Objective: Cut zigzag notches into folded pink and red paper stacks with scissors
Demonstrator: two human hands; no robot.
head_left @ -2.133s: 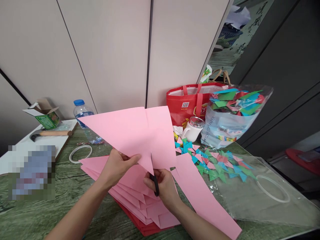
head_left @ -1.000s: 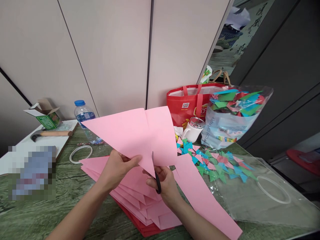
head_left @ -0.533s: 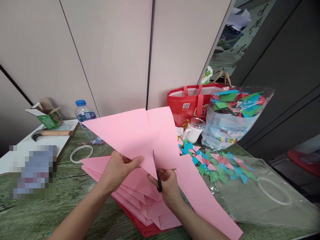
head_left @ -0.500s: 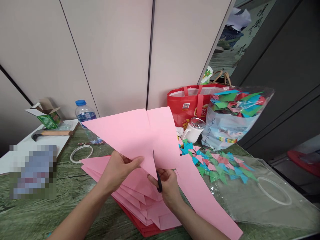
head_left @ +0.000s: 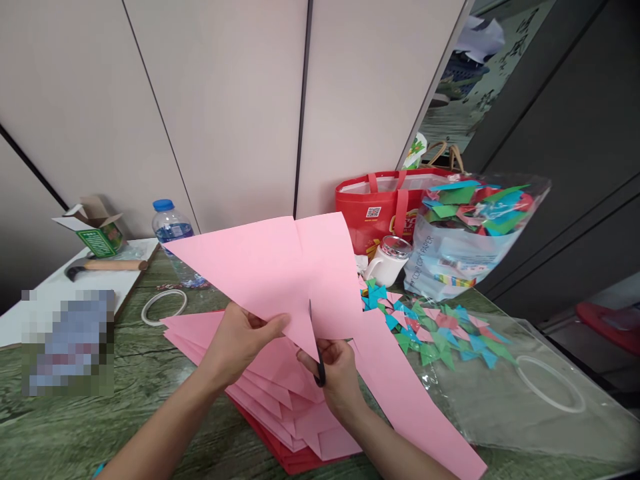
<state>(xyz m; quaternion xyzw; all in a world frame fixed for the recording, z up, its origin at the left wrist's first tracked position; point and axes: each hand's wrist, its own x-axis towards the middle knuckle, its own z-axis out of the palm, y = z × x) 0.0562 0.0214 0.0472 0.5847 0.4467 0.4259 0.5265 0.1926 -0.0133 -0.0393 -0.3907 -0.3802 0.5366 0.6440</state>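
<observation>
My left hand (head_left: 240,340) pinches the lower edge of a large pink paper sheet (head_left: 270,267), holding it upright above the table. My right hand (head_left: 333,367) grips black-handled scissors (head_left: 316,350), and their blade points up into the sheet's bottom edge along a crease. A long pink strip (head_left: 410,400) hangs off to the right and lies on the table. Under my hands sits a stack of cut pink triangles (head_left: 280,393) over red sheets.
Small folded paper pieces (head_left: 435,327) in blue, green and pink lie on a clear plastic bag (head_left: 500,400). Behind stand a white jar (head_left: 387,260), a red tote bag (head_left: 380,207), a bag of folded pieces (head_left: 470,227), a water bottle (head_left: 167,230), tape ring (head_left: 164,307), hammer (head_left: 105,267), small box (head_left: 95,227).
The scissor blade has crept slightly higher into the pink sheet. Both hands and the sheet have drifted a little to the right.
</observation>
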